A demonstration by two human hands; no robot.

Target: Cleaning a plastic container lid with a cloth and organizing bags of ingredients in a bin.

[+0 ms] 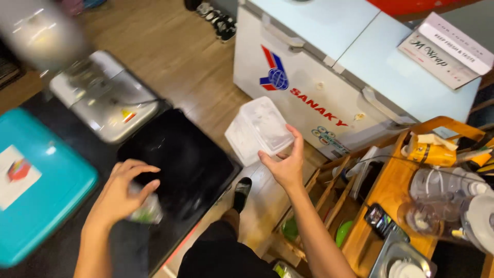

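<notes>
Two hands are showing: the left hand point(123, 193) gripping one small blurred item point(146, 208), the right hand point(285, 164) holding one clear plastic container point(259, 129). One white chest freezer point(329, 72) is standing on the floor, one flat box point(446, 50) lying at its right corner.

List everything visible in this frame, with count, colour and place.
plastic container: 1, translucent white, held in right hand
small bottle: 1, greenish, blurred, in left hand
black tray: 1, centre
teal lid: 1, left
chest freezer: 1, white, top right
wrap box: 1, white, on freezer
wooden rack: 1, right
blender jar: 1, clear, right
left hand: 1
right hand: 1
</notes>
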